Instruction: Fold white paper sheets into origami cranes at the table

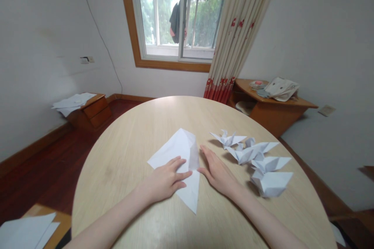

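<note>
A white sheet of paper [179, 148], partly folded into a pointed shape, lies in the middle of a round wooden table [122, 155]. My left hand [165, 179] rests flat on the sheet's lower part with fingers stretched out to the right. My right hand [216, 172] lies flat beside the sheet's right edge, its fingers together, the thumb touching the paper. Neither hand grips anything.
Several folded white paper cranes [257, 159] sit on the table to the right of my right hand. A low wooden cabinet [90, 111] with papers stands far left, a corner shelf [271, 105] with a bag far right. Loose sheets [26, 229] lie at the bottom left.
</note>
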### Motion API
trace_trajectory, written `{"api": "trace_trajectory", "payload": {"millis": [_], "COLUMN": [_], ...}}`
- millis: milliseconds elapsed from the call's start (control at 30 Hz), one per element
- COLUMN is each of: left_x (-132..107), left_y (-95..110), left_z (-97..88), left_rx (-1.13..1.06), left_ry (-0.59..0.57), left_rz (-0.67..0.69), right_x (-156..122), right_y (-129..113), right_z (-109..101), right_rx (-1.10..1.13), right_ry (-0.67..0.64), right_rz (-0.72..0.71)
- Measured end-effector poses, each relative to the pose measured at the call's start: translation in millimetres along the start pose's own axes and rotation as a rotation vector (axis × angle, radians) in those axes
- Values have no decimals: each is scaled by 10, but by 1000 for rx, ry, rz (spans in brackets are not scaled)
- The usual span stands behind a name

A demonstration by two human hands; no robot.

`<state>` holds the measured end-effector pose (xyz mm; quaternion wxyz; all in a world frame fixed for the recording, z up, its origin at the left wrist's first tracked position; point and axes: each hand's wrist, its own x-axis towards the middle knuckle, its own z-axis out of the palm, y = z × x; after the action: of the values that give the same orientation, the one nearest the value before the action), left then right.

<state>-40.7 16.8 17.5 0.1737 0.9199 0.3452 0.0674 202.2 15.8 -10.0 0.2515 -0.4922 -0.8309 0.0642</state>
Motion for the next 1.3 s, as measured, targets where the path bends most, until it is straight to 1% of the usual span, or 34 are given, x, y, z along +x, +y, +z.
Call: {"api": "trace_trajectory", "payload": {"millis": [67,167,267,467,567,700,933,1300], "left_x": [0,-5,-10,-7,-4,-5,-7,-8], "left_y": [-7,-20,-23,-18,-20,-15,-4,-13], "left_z": [7,33,55,63,67,56,38,52], "left_rx": [18,35,42,58,51,72,71,45], "left_ry": [13,30,48,37,54,25,16,34], "left_rz": [-12,-20,-26,-39,-36,-46,-48,-42], "right_x": [17,41,49,34,36,39,27,-11], "right_y": [-42,-104,-149,-209,-206,-177,-170,-319], "right_z": [-38,-85,-103,-114,-136,-158,-178,-234], "right_rx": [-129,-300,-373,-350,-330,-301,-268,-170], "right_ry": [4,-60,-121,-207,-238,-262,-287,-352], "right_rz": [4,8,-11,-72,-97,-116,-137,-126]}}
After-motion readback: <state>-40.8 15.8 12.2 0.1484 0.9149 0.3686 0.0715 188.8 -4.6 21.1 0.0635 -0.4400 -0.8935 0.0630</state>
